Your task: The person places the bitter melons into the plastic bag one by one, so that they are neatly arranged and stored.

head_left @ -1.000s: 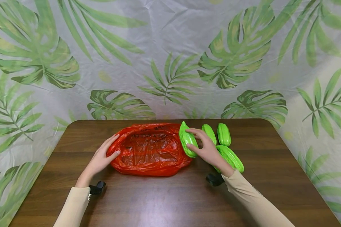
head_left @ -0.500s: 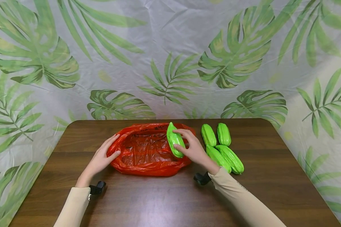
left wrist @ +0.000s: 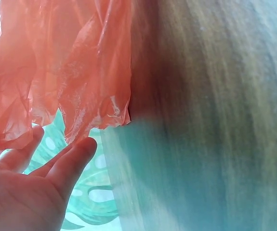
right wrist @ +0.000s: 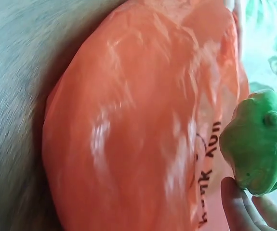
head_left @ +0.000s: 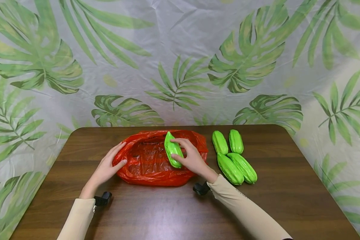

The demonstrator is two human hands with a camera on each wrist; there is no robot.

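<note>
left hand (head_left: pixel 107 167): fingers unclenched, likely steadying bag (head_left: pixel 159 180) near tabletop's far edge (head_left: pixel 264 132) | right hand (head_left: pixel 194 160): grasping green gourd (head_left: pixel 171 149) above bag

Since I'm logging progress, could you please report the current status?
Right hand holding gourd over open bag. Left hand touching bag's rim. Four gourds right of bag. No obstruction visible.

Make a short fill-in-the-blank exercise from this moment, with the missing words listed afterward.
1. The left hand touches the plastic bag, whose colour in the head view is ____.
2. A ribbed item in the right hand is coloured ____.
3. On the table lie ____ more such items.
4. The cloth behind the table is printed with large ____.

Missing words: red; green; four; leaves
</note>
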